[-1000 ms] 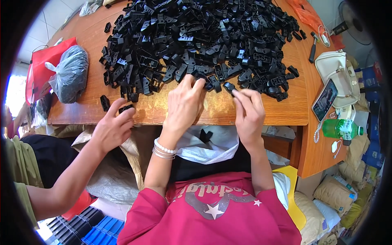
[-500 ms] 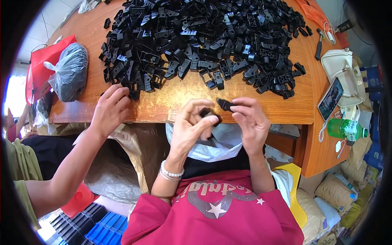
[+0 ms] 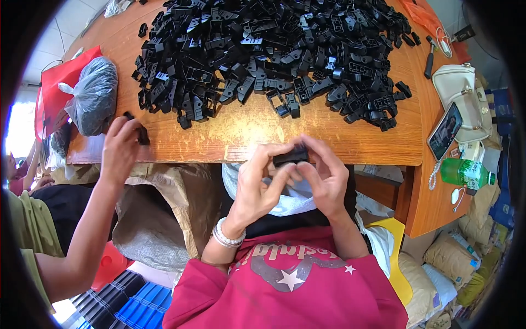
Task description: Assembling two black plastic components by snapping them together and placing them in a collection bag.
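Over the near table edge, my left hand (image 3: 262,178) and my right hand (image 3: 327,178) meet around a small black plastic part (image 3: 291,156). Fingers of both hands grip it from either side; its details are blurred, and I cannot tell whether it is one piece or two put together. Beyond my hands, a large heap of black plastic parts (image 3: 274,49) covers the far half of the table. To my left, a co-worker's hand (image 3: 121,142) holds another black part (image 3: 143,135) at the table edge.
The wooden table (image 3: 192,145) carries a knotted plastic bag (image 3: 99,96) and a red bag (image 3: 60,88) at left. At right are a hammer (image 3: 429,63), a cream handbag (image 3: 457,90), a phone (image 3: 445,133) and a green bottle (image 3: 466,172). An open white sack (image 3: 293,205) sits below my hands.
My hands have come together, bringing the piece from my right hand to the one in my left. The co-worker's hand has moved left, away from the heap, with a black part.
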### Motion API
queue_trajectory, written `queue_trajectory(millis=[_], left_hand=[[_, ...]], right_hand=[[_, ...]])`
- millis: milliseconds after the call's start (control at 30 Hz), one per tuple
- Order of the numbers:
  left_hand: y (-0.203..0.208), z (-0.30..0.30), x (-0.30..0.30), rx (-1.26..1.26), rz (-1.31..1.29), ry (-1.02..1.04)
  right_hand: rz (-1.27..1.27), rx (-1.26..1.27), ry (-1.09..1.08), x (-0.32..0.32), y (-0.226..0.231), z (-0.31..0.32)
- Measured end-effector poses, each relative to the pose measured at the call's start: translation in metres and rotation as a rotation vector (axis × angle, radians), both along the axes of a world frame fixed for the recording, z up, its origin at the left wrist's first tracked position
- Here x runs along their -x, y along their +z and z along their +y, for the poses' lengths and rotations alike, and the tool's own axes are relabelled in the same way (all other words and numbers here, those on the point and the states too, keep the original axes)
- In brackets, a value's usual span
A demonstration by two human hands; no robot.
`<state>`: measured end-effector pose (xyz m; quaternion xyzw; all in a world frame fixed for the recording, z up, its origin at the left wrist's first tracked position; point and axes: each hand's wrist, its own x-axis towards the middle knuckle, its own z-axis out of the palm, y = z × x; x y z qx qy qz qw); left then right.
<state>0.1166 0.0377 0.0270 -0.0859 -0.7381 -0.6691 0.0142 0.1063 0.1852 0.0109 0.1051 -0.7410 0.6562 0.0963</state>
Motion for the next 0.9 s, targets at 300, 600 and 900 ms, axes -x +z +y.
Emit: queue_trajectory(millis=[300, 600, 900], left_hand=[[-0.018, -0.014, 0.052, 0.57, 0.233, 0.105], [-0.012, -0.025, 0.061, 0.818, 0.271, -0.012], [-0.027, -0.019, 0.043, 0.509, 0.26, 0.182]], right_hand=[[-0.052, -0.261, 0.184, 0.004, 0.007, 0.03], [0.135, -1.135, -0.349, 0.061, 0.001, 0.073], [0.175, -0.825, -0.354, 0.056, -0.013, 0.054]])
